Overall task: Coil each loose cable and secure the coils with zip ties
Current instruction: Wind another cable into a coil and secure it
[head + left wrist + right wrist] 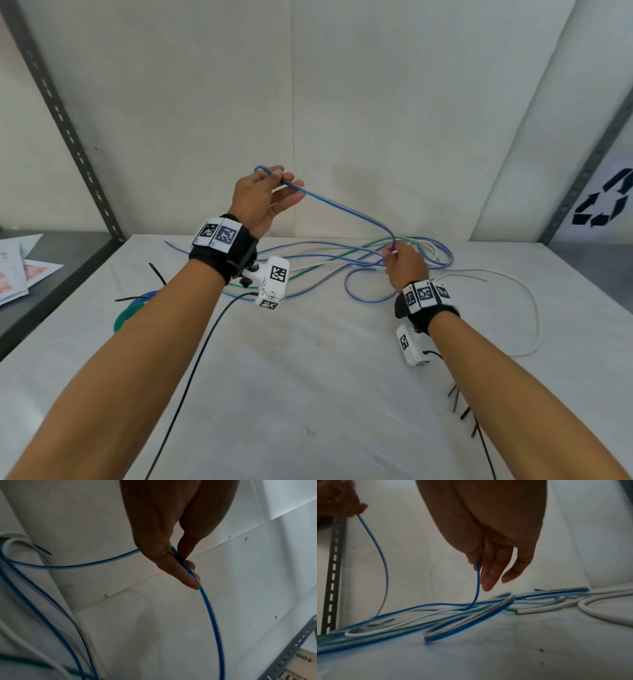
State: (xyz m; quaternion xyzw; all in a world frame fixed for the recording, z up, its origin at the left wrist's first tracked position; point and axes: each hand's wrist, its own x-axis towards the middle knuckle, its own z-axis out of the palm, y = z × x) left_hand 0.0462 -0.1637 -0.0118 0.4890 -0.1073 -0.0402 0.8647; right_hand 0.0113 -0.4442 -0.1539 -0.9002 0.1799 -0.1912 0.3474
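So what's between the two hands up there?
A stretch of blue cable hangs in the air from the left hand down to the right hand; nothing else, as the head view shows.

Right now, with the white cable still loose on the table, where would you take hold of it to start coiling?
Probably at the white cable's cut end, pinched from above: that end lies free on the cloth beside the blue cable, clear of the tangle.
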